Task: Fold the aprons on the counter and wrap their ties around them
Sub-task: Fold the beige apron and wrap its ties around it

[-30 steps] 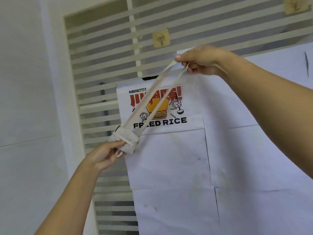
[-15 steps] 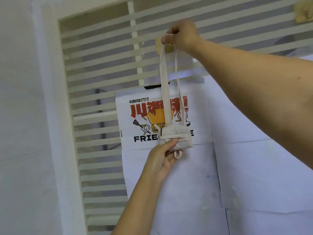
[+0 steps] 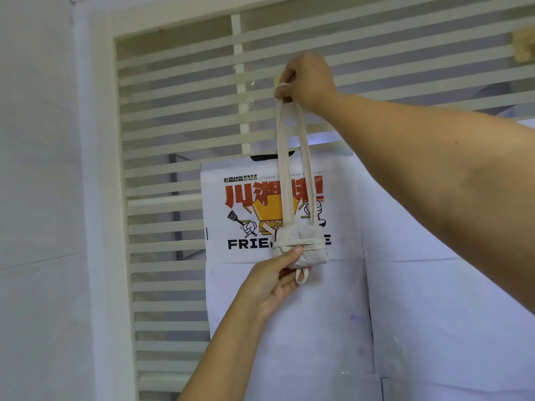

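Head view. The folded apron, a small bundle already bound by its tie, is held in the air before a slatted screen, over a poster. The neck loop runs straight up. Judgement: the loop is being hung; keep it taut, seat it fully, and release the bundle last. Right hand reaches high, arm extended, grip pinched closed on the loop's top. Left hand is raised from below, fingers closed around the bundle's underside.

Soft, even, bluish-cool light, faint shadows, sharp centre (edges bowed by the wide lens).
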Tool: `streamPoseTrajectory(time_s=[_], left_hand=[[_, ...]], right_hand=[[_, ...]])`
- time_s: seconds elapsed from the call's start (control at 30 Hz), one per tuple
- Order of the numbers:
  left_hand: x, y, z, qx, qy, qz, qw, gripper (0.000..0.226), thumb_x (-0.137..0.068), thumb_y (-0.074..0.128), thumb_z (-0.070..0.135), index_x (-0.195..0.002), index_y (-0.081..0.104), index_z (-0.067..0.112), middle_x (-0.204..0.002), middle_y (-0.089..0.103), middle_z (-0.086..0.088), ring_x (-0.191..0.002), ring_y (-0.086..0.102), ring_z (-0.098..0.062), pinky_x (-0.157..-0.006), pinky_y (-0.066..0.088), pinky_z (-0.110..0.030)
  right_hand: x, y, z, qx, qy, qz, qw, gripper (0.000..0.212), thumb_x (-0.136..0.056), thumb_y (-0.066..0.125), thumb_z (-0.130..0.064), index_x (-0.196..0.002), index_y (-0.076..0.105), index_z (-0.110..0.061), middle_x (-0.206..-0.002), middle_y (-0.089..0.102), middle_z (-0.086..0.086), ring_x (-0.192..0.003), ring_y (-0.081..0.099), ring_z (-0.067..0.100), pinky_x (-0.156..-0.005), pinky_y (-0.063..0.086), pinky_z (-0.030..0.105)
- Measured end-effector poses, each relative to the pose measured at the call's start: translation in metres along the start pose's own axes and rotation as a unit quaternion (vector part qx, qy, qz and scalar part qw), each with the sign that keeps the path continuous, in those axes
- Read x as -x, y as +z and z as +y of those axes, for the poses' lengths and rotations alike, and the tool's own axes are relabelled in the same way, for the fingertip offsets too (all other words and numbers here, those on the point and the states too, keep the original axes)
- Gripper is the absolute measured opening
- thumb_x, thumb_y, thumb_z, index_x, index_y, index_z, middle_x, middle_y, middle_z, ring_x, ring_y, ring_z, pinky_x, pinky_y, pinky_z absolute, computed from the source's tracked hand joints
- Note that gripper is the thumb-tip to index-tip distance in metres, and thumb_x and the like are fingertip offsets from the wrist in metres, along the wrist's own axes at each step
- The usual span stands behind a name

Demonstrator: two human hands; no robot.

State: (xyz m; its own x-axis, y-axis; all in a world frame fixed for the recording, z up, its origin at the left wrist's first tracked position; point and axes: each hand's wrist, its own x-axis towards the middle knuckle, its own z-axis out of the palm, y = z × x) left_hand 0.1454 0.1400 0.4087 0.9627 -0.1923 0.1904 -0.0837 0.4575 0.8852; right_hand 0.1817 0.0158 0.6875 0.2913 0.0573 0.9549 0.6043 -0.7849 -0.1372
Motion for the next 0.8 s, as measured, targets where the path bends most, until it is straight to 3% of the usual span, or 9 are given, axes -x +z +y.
streamPoseTrajectory(time_s=[0.1, 0.23, 0.4, 0.5, 0.57, 0.67, 0.73, 0.8], left_hand=[[-0.001, 0.001, -0.002, -0.007, -0.013, -0.007, 1.000, 0.009, -0.085, 0.066, 0.005, -0.092, 0.066, 0.000, -0.078, 0.073, -0.012, -0.069, 0.071, -0.020, -0.057, 0.057, -0.024], [-0.005, -0.001, -0.010, -0.010, -0.035, -0.016, 0.999, 0.008, -0.085, 0.065, 0.005, -0.091, 0.066, 0.000, -0.074, 0.072, -0.011, -0.064, 0.070, -0.018, -0.058, 0.058, -0.023], [-0.010, -0.008, -0.024, 0.008, -0.052, -0.022, 0.998, 0.007, -0.085, 0.065, 0.004, -0.091, 0.066, -0.001, -0.073, 0.070, -0.011, -0.060, 0.066, -0.017, -0.062, 0.057, -0.024], [-0.011, -0.012, -0.028, -0.019, -0.021, -0.036, 0.999, 0.006, -0.087, 0.063, 0.005, -0.091, 0.067, 0.002, -0.075, 0.069, -0.008, -0.061, 0.064, -0.015, -0.067, 0.057, -0.024], [-0.013, -0.015, -0.033, -0.084, 0.047, -0.005, 0.995, 0.005, -0.086, 0.066, 0.006, -0.091, 0.067, 0.008, -0.075, 0.068, -0.005, -0.061, 0.059, -0.013, -0.068, 0.055, -0.024], [-0.011, -0.014, -0.041, -0.159, 0.139, 0.049, 0.976, 0.007, -0.085, 0.068, 0.007, -0.090, 0.067, 0.013, -0.072, 0.067, -0.001, -0.063, 0.055, -0.014, -0.070, 0.051, -0.027], [-0.007, -0.010, -0.044, -0.150, 0.128, 0.027, 0.980, 0.004, -0.088, 0.065, 0.009, -0.091, 0.065, 0.010, -0.068, 0.064, 0.001, -0.063, 0.054, -0.013, -0.066, 0.051, -0.023], [-0.003, -0.003, -0.046, -0.123, 0.095, -0.004, 0.988, 0.006, -0.089, 0.064, 0.013, -0.094, 0.063, 0.009, -0.064, 0.061, 0.001, -0.062, 0.055, -0.012, -0.065, 0.051, -0.021]], right_hand=[[-0.001, 0.001, 0.002, 0.012, 0.001, -0.004, 1.000, 0.021, -0.072, 0.079, -0.014, -0.090, 0.068, -0.010, -0.071, 0.056, -0.011, -0.058, 0.052, 0.001, -0.061, 0.045, 0.019], [0.004, 0.002, 0.009, 0.030, -0.044, 0.007, 0.999, 0.019, -0.072, 0.079, -0.014, -0.085, 0.065, -0.013, -0.091, 0.048, -0.002, -0.075, 0.052, 0.014, -0.069, 0.045, 0.027], [0.005, -0.003, 0.015, 0.010, -0.030, -0.034, 0.999, 0.018, -0.083, 0.071, -0.021, -0.088, 0.076, -0.004, -0.074, 0.067, 0.001, -0.059, 0.054, 0.000, -0.057, 0.041, 0.011], [0.008, -0.002, 0.015, 0.007, -0.017, -0.026, 0.999, 0.022, -0.089, 0.064, -0.020, -0.091, 0.075, -0.001, -0.076, 0.067, 0.005, -0.063, 0.053, 0.002, -0.056, 0.037, 0.007], [0.016, 0.004, 0.014, 0.029, -0.014, -0.022, 0.999, 0.021, -0.092, 0.058, -0.015, -0.096, 0.072, 0.000, -0.069, 0.055, -0.003, -0.063, 0.047, 0.006, -0.055, 0.033, 0.013], [0.045, 0.018, 0.021, 0.079, -0.055, 0.015, 0.995, 0.011, -0.098, 0.045, -0.013, -0.098, 0.056, -0.015, -0.076, 0.040, -0.011, -0.064, 0.040, 0.006, -0.058, 0.032, 0.017], [0.059, 0.021, 0.028, 0.125, -0.077, 0.030, 0.989, 0.014, -0.100, 0.040, -0.011, -0.107, 0.052, -0.015, -0.077, 0.038, -0.012, -0.063, 0.038, 0.001, -0.053, 0.031, 0.012], [0.064, 0.018, 0.033, 0.133, -0.055, 0.013, 0.989, 0.028, -0.098, 0.040, -0.003, -0.121, 0.057, -0.006, -0.090, 0.044, -0.001, -0.074, 0.046, 0.013, -0.060, 0.031, 0.014]])
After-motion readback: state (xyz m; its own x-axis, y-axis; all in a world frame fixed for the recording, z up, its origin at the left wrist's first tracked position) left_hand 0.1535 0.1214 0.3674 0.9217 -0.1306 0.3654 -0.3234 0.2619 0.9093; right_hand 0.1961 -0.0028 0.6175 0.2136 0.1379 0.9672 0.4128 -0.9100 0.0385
